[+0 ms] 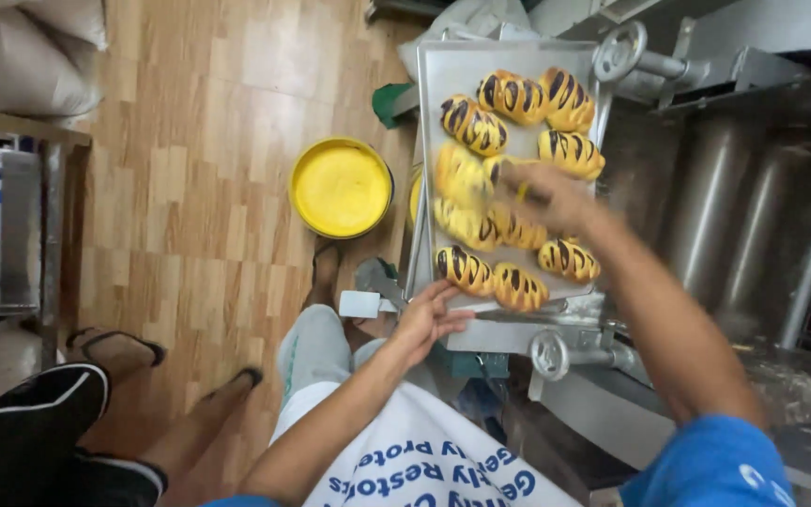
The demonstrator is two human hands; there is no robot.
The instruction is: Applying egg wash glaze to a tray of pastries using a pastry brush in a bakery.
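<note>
a grey metal machine (753,216) with handwheels carries a long metal baking tray (452,84) of striped yellow-and-brown pastries (473,124), and beside it on the wooden floor (190,188) stands a round yellow tub (341,187). the left hand (426,319) grips the tray's near edge, fingers curled under the rim just beside the nearest pastry. the right hand (546,195) hovers blurred over the middle rows, apparently around a thin stick-like tool (522,191); its grip is unclear.

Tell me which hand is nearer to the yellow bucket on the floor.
Left. The left hand grips the tray's near edge, just right of the yellow bucket; the right hand is farther right, over the pastries.
</note>
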